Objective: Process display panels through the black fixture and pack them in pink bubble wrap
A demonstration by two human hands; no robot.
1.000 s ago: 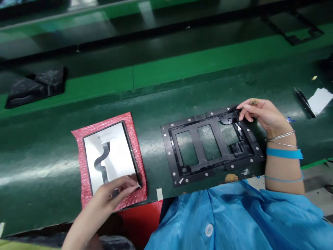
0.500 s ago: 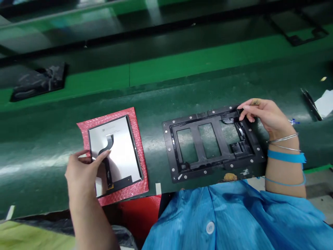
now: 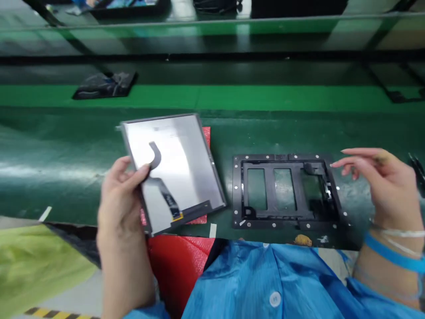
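Observation:
A display panel (image 3: 186, 164) with a silvery back and a dark flex cable (image 3: 168, 198) is tilted up off the red bubble-wrap sheet (image 3: 206, 135). My left hand (image 3: 124, 195) grips the panel's left edge, thumb on its back near the curved black strip, fingers partly hidden behind. To the right, a black frame fixture (image 3: 269, 188) with three openings and round metal dots along its border lies flat on the green table. My right hand (image 3: 375, 175) hovers just beyond the fixture's right side, fingers apart and holding nothing.
A dark wrapped panel (image 3: 104, 85) lies at the back left, and another black frame (image 3: 403, 95) at the back right. Tweezers (image 3: 416, 168) sit at the right edge. Red material (image 3: 179, 270) hangs below the table's front edge.
My left hand has lifted the panel off the red sheet. My right hand has moved off the fixture's upper right corner, away to the right. The camera view has turned and shifted.

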